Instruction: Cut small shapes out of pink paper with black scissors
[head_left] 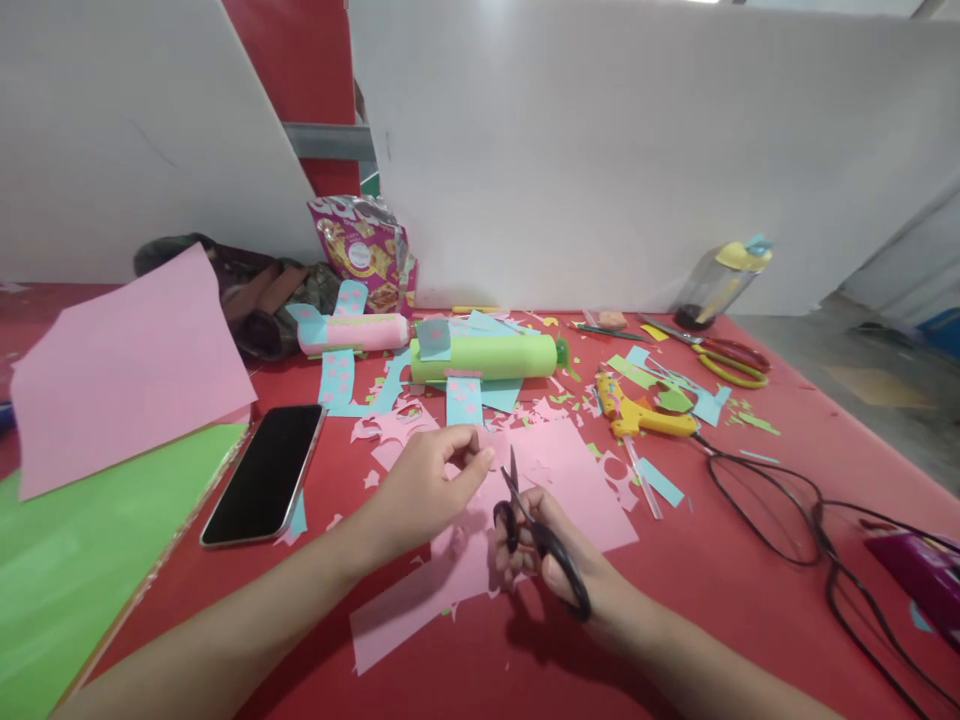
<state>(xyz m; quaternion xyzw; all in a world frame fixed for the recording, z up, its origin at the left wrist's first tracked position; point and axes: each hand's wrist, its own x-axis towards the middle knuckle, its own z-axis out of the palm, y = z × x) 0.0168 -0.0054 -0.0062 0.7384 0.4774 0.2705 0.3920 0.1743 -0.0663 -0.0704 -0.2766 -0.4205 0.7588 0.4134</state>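
My right hand (551,545) holds a pair of scissors (559,560) by its black handles, with the blades slightly apart and pointing up and away. Beside the blade tips, my left hand (431,485) is closed in a pinch of thumb and fingers. Whatever it pinches is too small to make out. Beneath both hands lies pink paper (585,470) with cut edges, and a pink strip (397,615) reaches toward me. Pink offcuts (394,425) are scattered just past my left hand.
Farther back lie a green paper-wrapped tube (495,358) and a pink one (364,332). A phone (266,475) and pink sheets (135,370) are on the left. To the right are a yellow glue gun (637,415), its black cord (817,520) and larger scissors (727,355).
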